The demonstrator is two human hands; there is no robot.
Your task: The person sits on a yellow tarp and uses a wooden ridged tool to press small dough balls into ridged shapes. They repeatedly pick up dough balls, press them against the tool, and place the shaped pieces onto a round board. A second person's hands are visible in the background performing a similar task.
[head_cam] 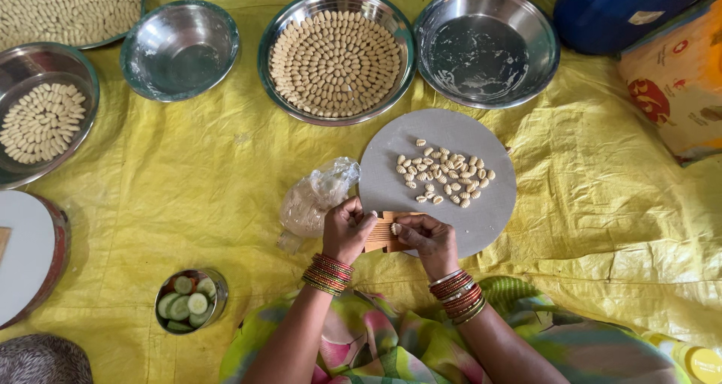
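Both hands' grip (387, 233) on ridged wooden board (382, 237); plastic bag (312, 200) beside.

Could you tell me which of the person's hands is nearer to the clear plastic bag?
Left. The left hand is right beside the plastic bag, nearly touching it; the right hand is farther away, across the ridged wooden board.

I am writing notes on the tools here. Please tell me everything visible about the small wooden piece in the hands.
The small wooden board is light brown, flat and ridged with fine parallel grooves. It rests at the near edge of the round grey board. The left hand grips its left side; the right hand presses a small dough piece onto it. Much of it is hidden.
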